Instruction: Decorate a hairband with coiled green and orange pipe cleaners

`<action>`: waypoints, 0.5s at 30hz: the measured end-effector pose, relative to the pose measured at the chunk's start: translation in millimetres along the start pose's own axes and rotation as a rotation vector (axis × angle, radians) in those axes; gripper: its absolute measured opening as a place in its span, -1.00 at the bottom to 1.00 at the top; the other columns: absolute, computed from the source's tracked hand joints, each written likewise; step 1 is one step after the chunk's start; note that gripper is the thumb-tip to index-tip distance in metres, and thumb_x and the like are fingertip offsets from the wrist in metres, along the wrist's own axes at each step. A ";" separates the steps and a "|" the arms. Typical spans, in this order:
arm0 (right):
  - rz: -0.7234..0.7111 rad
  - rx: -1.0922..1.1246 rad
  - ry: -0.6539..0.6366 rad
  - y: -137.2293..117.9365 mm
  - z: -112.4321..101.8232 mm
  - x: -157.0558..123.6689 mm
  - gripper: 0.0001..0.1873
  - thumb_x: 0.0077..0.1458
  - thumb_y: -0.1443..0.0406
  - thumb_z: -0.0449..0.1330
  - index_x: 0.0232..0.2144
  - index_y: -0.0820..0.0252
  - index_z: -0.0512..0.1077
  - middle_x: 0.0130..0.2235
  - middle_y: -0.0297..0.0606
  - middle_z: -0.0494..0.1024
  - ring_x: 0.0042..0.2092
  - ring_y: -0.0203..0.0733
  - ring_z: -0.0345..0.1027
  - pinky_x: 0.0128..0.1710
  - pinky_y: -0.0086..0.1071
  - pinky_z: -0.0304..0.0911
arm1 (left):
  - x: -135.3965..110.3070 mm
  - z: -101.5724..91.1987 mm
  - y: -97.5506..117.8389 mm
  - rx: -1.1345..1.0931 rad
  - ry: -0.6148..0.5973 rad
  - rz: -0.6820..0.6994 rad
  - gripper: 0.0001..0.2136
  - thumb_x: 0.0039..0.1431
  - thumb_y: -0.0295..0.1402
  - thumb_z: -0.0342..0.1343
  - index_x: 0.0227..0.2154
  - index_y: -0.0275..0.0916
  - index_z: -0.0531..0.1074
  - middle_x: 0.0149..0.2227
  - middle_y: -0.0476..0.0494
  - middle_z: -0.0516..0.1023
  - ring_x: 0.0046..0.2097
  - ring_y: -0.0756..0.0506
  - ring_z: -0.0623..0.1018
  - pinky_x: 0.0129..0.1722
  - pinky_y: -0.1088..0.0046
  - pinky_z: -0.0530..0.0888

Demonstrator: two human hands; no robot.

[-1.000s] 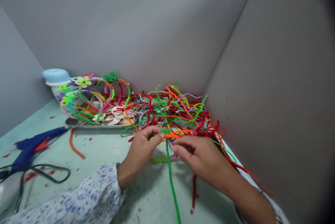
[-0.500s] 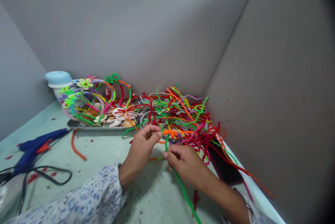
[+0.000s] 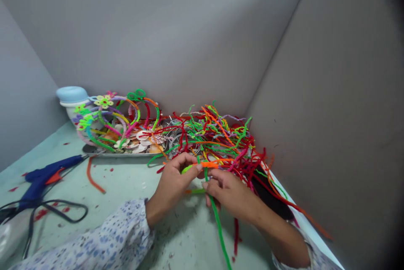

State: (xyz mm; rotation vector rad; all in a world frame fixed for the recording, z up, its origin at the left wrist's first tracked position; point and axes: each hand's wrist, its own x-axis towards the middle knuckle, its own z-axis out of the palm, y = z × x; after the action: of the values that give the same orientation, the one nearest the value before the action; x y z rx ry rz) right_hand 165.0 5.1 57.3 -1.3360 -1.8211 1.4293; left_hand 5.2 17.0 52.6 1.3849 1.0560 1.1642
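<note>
My left hand [image 3: 172,179] pinches an orange pipe cleaner [image 3: 208,164] near its end, beside a light green piece. My right hand [image 3: 227,194] is closed round a long green pipe cleaner [image 3: 219,230] that runs down toward me and crosses the orange one between the two hands. Both hands work just in front of a big tangle of pipe cleaners [image 3: 221,139] in red, green, orange and yellow, heaped in the corner of the pale green table [image 3: 126,202].
A metal tray [image 3: 104,150] at the back left holds pipe-cleaner headbands and paper flowers, with a blue-lidded jar [image 3: 71,97] behind. A blue glue gun [image 3: 44,177] and its black cord [image 3: 53,211] lie at left. A loose orange pipe cleaner [image 3: 91,175] lies near the tray. Grey walls close the corner.
My right hand has drawn in toward the left hand and closed round the green pipe cleaner, swinging its lower end rightward. The left hand keeps its pinch on the orange piece.
</note>
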 end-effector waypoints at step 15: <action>-0.215 -0.258 0.438 -13.4 -27.7 -15.3 -0.77 0.14 0.18 0.04 -0.38 0.13 0.44 -0.42 -0.33 0.47 -0.39 -0.26 0.31 -0.41 -0.44 0.16 | 2.7 -3.6 0.8 0.065 -0.037 -0.025 -0.92 -0.01 -0.38 0.13 -0.49 -0.26 0.35 -0.52 0.07 0.31 -0.46 0.05 0.29 -0.47 0.57 0.23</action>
State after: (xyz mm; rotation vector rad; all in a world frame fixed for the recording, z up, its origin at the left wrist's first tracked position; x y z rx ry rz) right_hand 188.6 4.5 82.4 -1.3904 -1.8180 0.7377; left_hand 2.1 20.2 53.8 1.4348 1.0907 1.0905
